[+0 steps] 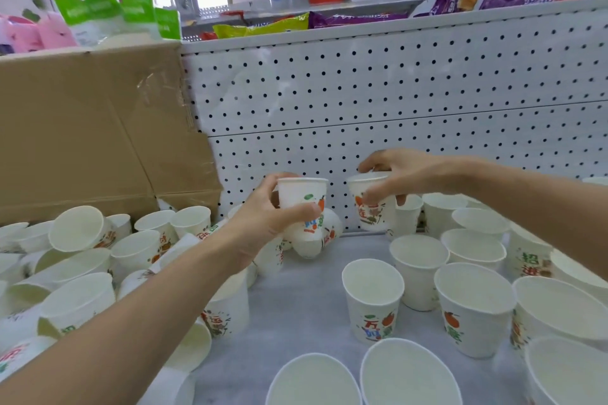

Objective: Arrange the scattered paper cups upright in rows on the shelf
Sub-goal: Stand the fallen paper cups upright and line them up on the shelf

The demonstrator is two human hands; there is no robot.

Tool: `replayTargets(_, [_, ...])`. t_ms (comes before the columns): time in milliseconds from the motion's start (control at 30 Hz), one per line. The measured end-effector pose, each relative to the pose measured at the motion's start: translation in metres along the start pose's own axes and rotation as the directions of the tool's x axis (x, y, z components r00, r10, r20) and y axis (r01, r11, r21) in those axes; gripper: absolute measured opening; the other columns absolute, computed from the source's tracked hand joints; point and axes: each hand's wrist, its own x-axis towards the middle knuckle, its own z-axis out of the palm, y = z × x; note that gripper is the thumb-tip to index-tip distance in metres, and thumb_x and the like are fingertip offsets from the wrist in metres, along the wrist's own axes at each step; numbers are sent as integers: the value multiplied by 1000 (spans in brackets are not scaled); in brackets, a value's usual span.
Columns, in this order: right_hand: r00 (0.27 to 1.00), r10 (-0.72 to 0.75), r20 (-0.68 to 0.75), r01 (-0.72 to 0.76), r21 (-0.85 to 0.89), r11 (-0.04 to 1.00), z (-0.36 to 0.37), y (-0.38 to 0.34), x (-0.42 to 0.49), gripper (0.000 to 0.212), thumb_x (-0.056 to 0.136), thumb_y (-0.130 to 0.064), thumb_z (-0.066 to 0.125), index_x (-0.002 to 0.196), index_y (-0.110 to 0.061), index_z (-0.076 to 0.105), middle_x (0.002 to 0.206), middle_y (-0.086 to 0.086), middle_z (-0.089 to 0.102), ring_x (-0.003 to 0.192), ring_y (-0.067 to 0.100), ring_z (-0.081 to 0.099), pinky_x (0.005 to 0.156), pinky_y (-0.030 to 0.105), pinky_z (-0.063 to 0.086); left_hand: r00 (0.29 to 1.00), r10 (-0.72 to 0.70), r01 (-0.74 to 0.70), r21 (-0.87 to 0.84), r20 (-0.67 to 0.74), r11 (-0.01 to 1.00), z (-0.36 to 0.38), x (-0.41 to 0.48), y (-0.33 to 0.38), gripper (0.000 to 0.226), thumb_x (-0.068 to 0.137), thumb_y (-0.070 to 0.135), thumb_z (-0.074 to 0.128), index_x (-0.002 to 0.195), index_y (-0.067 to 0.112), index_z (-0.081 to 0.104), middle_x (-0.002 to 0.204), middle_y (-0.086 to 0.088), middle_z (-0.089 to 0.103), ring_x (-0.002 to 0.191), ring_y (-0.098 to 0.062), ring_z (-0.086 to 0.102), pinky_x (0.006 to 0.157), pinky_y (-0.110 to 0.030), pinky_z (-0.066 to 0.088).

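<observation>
Both arms reach far back by the wall point(394, 92). Your left hand point(263, 219) curls round the left cup point(304, 197). Your right hand point(399, 174) pinches the right cup point(370, 207) by its rim. Mouths face up, ready for a row on the shelf point(296, 306).

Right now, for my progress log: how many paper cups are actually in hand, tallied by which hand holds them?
Left hand, gripping the left-held cup: 1
Right hand, gripping the right-held cup: 1
Total in hand: 2
The other cups on the shelf overlap too much for a firm count.
</observation>
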Motion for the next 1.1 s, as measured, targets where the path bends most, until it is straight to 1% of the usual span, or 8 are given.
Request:
replayTargets(67, [999, 37, 10, -36, -19, 999, -7, 7, -6, 68, 71, -39, 76, 130, -19, 47, 111, -1, 60, 84, 13, 63, 63, 22, 51, 997, 65, -55, 223, -38, 973, 10, 7, 0, 63, 70, 22, 84, 120, 30, 48, 106, 2, 63, 88, -11, 66, 66, -22, 54])
replayTargets(167, [991, 127, 41, -121, -121, 985, -10, 15, -16, 61, 76, -31, 75, 128, -22, 43, 109, -1, 59, 87, 14, 63, 66, 21, 49, 995, 103, -87, 400, -19, 913, 26, 22, -3, 66, 67, 24, 84, 119, 30, 43, 109, 7, 56, 91, -15, 61, 71, -29, 54])
replayTargets(367, [966, 257, -29, -253, -317, 914, 3, 20, -22, 62, 69, -49, 76, 115, -20, 46, 96, -4, 57, 80, 12, 57, 59, 26, 43, 991, 108, -136, 661, 83, 738, 65, 51, -11, 75, 59, 38, 84, 118, 32, 39, 110, 5, 55, 103, -20, 50, 83, -32, 46])
replayTargets(500, [959, 279, -44, -275, -383, 882, 11, 25, -19, 66, 64, -59, 74, 110, -22, 45, 95, -4, 55, 87, 17, 55, 67, 31, 45, 995, 80, -98, 793, 62, 601, 73, 56, -20, 73, 55, 56, 79, 113, 38, 37, 104, 8, 52, 101, -22, 37, 85, -36, 41])
replayTargets(733, [948, 319, -3, -296, -385, 874, 14, 24, -20, 68, 67, -64, 71, 114, -22, 46, 101, -3, 55, 88, 18, 55, 69, 30, 43, 997, 49, -80, 859, 64, 506, 61, 50, -35, 81, 56, 63, 77, 122, 41, 36, 117, 6, 45, 107, -20, 32, 86, -33, 33])
replayTargets(867, [942, 334, 30, -299, -377, 877, 12, 23, -18, 87, 65, -74, 65, 128, -19, 43, 122, -1, 54, 105, 22, 53, 89, 36, 47, 985, 63, -169, 821, 161, 545, 36, 46, -22, 98, 55, 60, 81, 137, 43, 29, 128, 16, 47, 123, -15, 33, 100, -29, 23])
replayTargets(1000, [976, 213, -51, -217, -370, 903, 8, 17, -17, 62, 77, -62, 64, 118, -17, 52, 114, 1, 60, 98, 19, 57, 77, 31, 45, 988, 145, -138, 708, 50, 693, -19, 44, 0, 69, 75, 51, 73, 134, 40, 39, 127, 19, 52, 121, -6, 45, 100, -30, 37])
replayTargets(1100, [996, 15, -89, -42, -301, 953, 12, 3, -5, 42, 83, -51, 64, 113, -22, 56, 102, -6, 58, 84, 11, 55, 69, 27, 43, 988, 151, -121, 746, 28, 655, -41, 40, 1, 49, 86, 40, 66, 131, 31, 49, 125, 15, 54, 115, -3, 49, 93, -26, 39])
